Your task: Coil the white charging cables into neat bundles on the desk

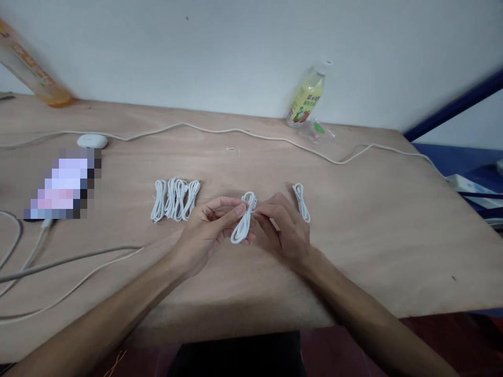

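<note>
At the near edge of the plywood tabletop (353, 272), two bare forearms reach in from below. The left hand (204, 230) and the right hand (281, 230) meet over the middle of the board, both pinching one coiled white cable (243, 222): the left thumb and forefinger close on its upper loop, the right fingers curl around it from the other side. The coil hangs between the hands, just above the wood.

Just right of the right hand lies a single coiled cable (301, 201); left of the left hand, a row of coiled cables (175, 199) lies side by side. Loose grey cords (66, 262) trail across the left part of the table.

Farther back, a long white cord (220, 131) runs across the board, passing a small white oval case (91, 141). A yellow-green drink bottle (305, 97) stands against the pale wall (236, 52); an orange bottle (31, 68) leans at far left. A blue frame (456, 107) shows at right.
</note>
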The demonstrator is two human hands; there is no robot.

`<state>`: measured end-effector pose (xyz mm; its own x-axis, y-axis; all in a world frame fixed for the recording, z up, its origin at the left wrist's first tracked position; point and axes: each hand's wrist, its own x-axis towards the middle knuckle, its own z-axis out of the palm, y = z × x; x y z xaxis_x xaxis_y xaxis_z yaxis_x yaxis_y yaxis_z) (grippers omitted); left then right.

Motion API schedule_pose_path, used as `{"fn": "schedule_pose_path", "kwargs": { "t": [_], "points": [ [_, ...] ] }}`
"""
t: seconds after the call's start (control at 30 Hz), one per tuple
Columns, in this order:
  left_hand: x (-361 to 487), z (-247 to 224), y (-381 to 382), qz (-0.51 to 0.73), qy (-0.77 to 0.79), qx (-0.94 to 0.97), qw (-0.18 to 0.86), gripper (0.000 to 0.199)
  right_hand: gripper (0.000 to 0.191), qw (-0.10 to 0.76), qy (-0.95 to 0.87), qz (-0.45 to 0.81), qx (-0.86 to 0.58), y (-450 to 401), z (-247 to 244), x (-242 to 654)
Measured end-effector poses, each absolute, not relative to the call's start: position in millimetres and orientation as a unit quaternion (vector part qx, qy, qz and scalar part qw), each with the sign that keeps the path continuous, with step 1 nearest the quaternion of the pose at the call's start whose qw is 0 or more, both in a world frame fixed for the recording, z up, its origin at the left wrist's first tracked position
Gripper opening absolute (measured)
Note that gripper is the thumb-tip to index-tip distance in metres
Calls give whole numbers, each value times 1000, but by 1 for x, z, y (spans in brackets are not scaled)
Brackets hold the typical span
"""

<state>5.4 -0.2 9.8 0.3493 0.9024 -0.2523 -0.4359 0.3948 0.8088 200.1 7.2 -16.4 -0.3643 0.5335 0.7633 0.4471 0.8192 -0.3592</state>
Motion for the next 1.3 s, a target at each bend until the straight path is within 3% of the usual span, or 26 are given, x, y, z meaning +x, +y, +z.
{"fn": "schedule_pose_path", "kwargs": {
  "t": [0.2,0.43,0.57,0.93,1.3],
  "points": [
    [4,9,1,454,324,358,749,28,22,521,-791,45,-318,9,-17,200],
    [0,8,3,497,433,522,541,12,20,527,-785,77,-318,6,-16,196],
    [-1,12,3,512,447,565,469,15,21,522,-789,67,-316,6,-14,197],
    [0,7,3,462,466,478,585,5,22,513,-803,43,-300,7,-13,202],
    [0,3,2,395,389,343,758,26,23,529,-800,5,-283,5,-14,199]
  ]
}}
